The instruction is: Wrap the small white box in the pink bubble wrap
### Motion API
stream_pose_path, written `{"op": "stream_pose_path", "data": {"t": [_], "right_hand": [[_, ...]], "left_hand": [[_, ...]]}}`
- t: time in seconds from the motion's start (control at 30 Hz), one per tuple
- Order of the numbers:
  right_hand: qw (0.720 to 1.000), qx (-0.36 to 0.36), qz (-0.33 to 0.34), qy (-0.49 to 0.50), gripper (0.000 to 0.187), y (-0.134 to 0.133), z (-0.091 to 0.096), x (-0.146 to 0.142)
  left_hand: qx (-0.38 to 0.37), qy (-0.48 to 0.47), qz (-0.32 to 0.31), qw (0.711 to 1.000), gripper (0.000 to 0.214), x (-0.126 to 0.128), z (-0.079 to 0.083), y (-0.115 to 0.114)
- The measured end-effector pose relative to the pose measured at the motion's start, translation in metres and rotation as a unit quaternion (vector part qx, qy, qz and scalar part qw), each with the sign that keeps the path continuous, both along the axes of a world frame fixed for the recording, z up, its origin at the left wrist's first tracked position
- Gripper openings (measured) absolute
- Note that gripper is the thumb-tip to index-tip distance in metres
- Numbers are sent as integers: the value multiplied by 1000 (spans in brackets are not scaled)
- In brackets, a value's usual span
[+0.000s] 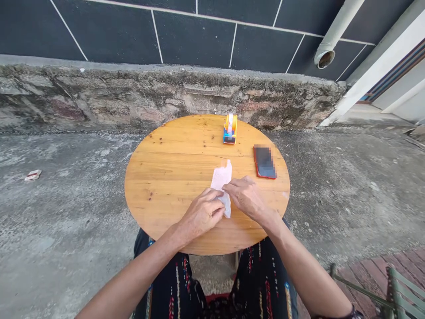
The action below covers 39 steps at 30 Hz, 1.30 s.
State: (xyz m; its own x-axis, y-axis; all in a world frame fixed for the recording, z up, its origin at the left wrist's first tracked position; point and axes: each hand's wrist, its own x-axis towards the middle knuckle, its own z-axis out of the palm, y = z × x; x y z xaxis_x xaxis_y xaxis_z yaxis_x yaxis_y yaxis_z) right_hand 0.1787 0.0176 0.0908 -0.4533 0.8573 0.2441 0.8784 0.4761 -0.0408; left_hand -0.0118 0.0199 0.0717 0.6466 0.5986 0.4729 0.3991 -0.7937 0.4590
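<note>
On the round wooden table (166, 177) lies a thin, whitish, slightly pink crumpled sheet (220, 178); I cannot tell whether it is paper or plastic film. My left hand (205, 209) has its fingers curled in and pinched on the sheet's near part. From the other side, the thumb and fingertips of my right hand (246, 197) press together on the right edge of the sheet. The two hands' fingertips are close to each other, partly covering its middle. One corner sticks up past the hands, and a bluish-white end hangs toward me.
A yellow and blue tape dispenser (229, 129) stands near the table's far edge. To the right lies a phone in a red case (264, 163). Behind are a low stone ledge (133, 99) and a drainpipe (337, 35). A green metal chair (395, 288) is at lower right.
</note>
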Motion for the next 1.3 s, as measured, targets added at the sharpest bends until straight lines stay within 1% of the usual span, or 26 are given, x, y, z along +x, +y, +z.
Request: {"op": "stream_pose_path", "data": {"t": [0.13,0.3,0.43,0.53,0.63,0.73,0.87,0.93,1.0,1.07,1.1,1.13,1.2,1.3], "right_hand": [[999,-43,16,-15,18,11,1,-5],[995,-96,6,-20,21,18,2,-9],[991,-135,-2,11,25,20,5,-8],[989,-145,-7,37,31,21,5,-8],[989,-132,-22,62,36,20,2,-7],[988,-113,-28,106,38,12,-1,-3],[976,-69,-7,206,31,-12,-4,10],[972,-65,16,227,32,-27,-4,13],[972,-75,30,219,42,-39,-5,11],[977,-78,26,196,54,-48,-9,5],[980,-71,17,185,57,-50,-13,1],[983,-58,7,174,58,-52,-17,-4],[986,-27,-12,162,52,-52,-26,-11],[985,2,-28,170,45,-50,-38,-16]], "left_hand": [[-14,-10,17,1000,22,0,-2,-2],[-10,-21,29,999,19,0,-8,-5],[25,-14,20,999,18,0,-10,-2],[30,-3,1,1000,20,-1,-7,0],[18,-1,-10,1000,21,-1,-5,2],[4,-6,-8,1000,23,0,-4,2],[-6,-16,-10,1000,23,0,-6,1],[-13,-20,-13,1000,21,0,-6,1],[-23,-22,-15,999,19,-1,-7,1],[-32,-24,-14,999,18,-1,-6,0],[-34,-23,-14,999,18,-2,-6,0],[-35,-22,-14,999,18,-2,-6,0],[-37,-20,-12,999,18,-1,-6,1],[-39,-18,-11,999,18,-1,-6,1]]}}
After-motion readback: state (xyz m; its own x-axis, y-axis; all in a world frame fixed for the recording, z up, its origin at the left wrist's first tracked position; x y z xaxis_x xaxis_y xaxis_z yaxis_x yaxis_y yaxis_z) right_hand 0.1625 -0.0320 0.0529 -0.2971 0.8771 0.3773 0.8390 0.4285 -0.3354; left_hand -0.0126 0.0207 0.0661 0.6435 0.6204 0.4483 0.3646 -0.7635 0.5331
